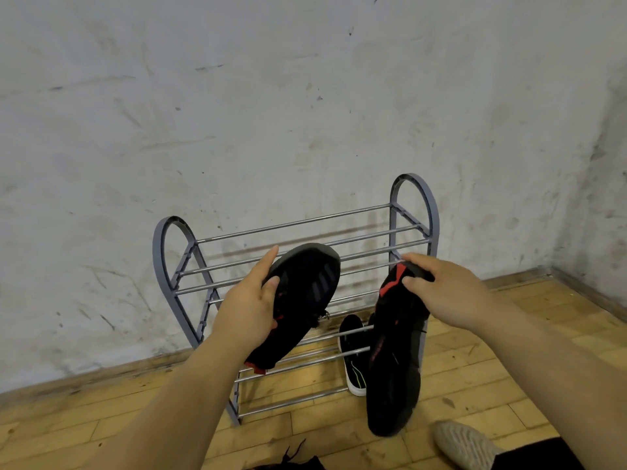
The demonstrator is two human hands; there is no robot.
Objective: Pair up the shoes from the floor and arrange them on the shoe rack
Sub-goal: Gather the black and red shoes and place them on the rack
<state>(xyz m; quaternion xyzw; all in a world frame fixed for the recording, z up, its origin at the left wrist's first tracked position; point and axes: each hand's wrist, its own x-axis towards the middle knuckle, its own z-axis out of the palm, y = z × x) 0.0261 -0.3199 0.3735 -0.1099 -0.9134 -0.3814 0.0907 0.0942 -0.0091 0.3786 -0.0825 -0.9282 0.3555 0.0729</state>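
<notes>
A grey shoe rack (176,266) with metal rods stands against the wall. My left hand (249,303) grips a black sneaker with red trim (305,293), its toe raised over the rack's upper rods. My right hand (444,290) holds the matching black and red sneaker (395,368) by its heel, toe hanging down in front of the rack's right side. A black shoe with a white sole and green line (353,354) sits on the rack's lower shelf at the right.
A beige shoe (464,442) lies on the wooden floor at the lower right beside dark fabric. Part of another black laced shoe (291,459) shows at the bottom edge. The scuffed white wall runs behind the rack and turns a corner at right.
</notes>
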